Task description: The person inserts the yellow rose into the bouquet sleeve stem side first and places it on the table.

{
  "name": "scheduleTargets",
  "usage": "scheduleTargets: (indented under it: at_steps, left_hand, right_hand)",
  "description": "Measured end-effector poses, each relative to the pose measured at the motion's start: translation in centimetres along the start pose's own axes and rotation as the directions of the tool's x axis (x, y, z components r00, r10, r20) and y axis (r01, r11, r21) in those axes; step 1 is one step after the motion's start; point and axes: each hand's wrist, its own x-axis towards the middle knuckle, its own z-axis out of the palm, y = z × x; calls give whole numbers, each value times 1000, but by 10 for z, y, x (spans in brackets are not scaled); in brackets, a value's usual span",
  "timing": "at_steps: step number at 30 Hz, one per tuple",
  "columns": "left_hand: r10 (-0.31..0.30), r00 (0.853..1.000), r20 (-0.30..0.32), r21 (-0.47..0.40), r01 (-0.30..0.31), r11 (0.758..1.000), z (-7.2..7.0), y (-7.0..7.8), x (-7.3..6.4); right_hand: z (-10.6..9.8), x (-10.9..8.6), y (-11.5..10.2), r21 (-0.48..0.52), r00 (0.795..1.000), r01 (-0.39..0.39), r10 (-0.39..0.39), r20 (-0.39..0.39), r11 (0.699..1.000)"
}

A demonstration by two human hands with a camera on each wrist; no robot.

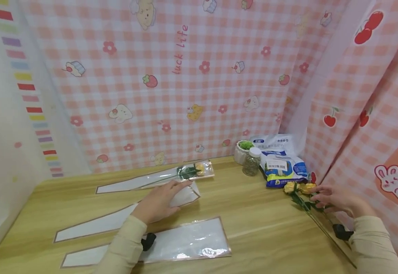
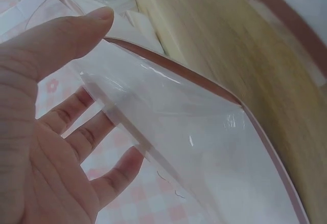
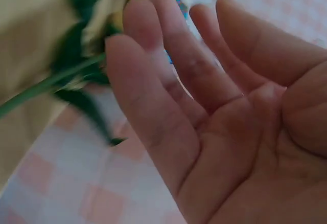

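Observation:
In the head view, my left hand [image 1: 159, 201] is over the wide end of the middle clear flower sleeve [image 1: 186, 195], which has a brownish border. The left wrist view shows its thumb at the lifted mouth edge of the film [image 2: 189, 127], other fingers behind it, so the hand pinches the sleeve. On the right, my right hand [image 1: 337, 199] reaches over two yellow artificial roses [image 1: 290, 187] lying on the table, fingers loosely bent. Beside those fingertips, green leaves [image 3: 76, 55] and a stem [image 3: 46, 87] show blurred; the palm holds nothing.
A sleeve [image 1: 144, 180] with a yellow rose [image 1: 200, 168] inside lies at the back, a flat one [image 1: 188, 241] in front. At the back right stand a white potted plant [image 1: 241, 152], a lidded jar [image 1: 251, 163] and printed bags [image 1: 282, 167]. Checked cloth [image 1: 185, 95] hangs behind the table.

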Motion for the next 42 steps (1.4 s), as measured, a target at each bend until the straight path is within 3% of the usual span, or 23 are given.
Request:
scheduleTargets:
  at_steps: [4, 9, 15, 20, 32, 38, 42]
  left_hand:
    - [15, 1000, -11, 2, -15, 1000, 1, 0, -1]
    - [51, 998, -19, 9, -51, 999, 1, 2, -1]
    - [46, 999, -25, 11, -46, 999, 0, 0, -1]
    - [53, 998, -27, 13, -52, 999, -1, -1, -1]
    - [60, 997, -40, 58, -58, 997, 1, -6, 0]
    - [55, 997, -46, 88, -51, 995, 1, -6, -1]
    - [56, 997, -46, 89, -52, 995, 2, -5, -3]
  right_hand:
    - [10, 0, 13, 18, 999, -26, 25, 43, 1000]
    - [25, 4, 18, -69, 998, -70, 70, -3, 995]
    - [36, 13, 16, -165, 997, -30, 19, -70, 986]
    - [38, 14, 15, -185, 995, 17, -34, -93, 983]
    - [36, 4, 8, -188, 993, 67, -83, -79, 980]
    - [34, 2, -7, -123, 994, -13, -1, -107, 992]
    - [34, 3, -15, -75, 994, -11, 3, -108, 997]
